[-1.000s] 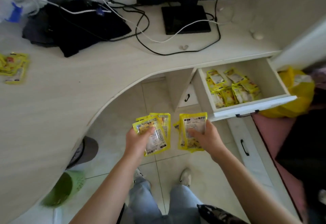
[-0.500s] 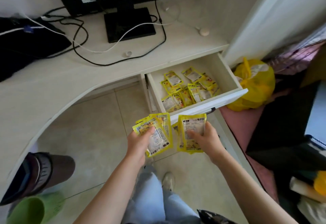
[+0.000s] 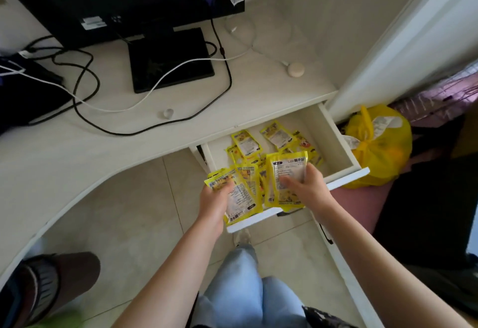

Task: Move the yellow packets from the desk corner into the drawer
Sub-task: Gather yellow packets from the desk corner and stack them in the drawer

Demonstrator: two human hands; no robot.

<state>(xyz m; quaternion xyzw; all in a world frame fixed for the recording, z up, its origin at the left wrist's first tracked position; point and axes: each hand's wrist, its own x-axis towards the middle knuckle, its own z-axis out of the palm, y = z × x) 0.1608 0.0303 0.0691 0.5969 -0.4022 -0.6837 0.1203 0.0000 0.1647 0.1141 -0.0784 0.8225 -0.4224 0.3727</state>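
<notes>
Yellow foil-looking packets, flat and rectangular, each with a white printed label panel covered in small text I can't read. Left hand [image 3: 216,202] is gripping a fanned bunch of them [image 3: 239,195], thumb on top, held right over the front edge of the open drawer [image 3: 344,146]. Right hand [image 3: 309,189] is grasping another small stack [image 3: 285,172], fingers curled round its right edge and thumb pressed on the label, also above the drawer's front part.

Drawer itself is white, pulled out from under the pale desk [image 3: 103,152], and there's already a loose pile of the same packets [image 3: 261,142] lying on its floor, mostly toward the back and middle, overlapping each other. Right side of the drawer floor is bare.

Just past the drawer on the right sits a knotted yellow plastic bag [image 3: 380,146] on the floor; can't tell what's in it.
</notes>
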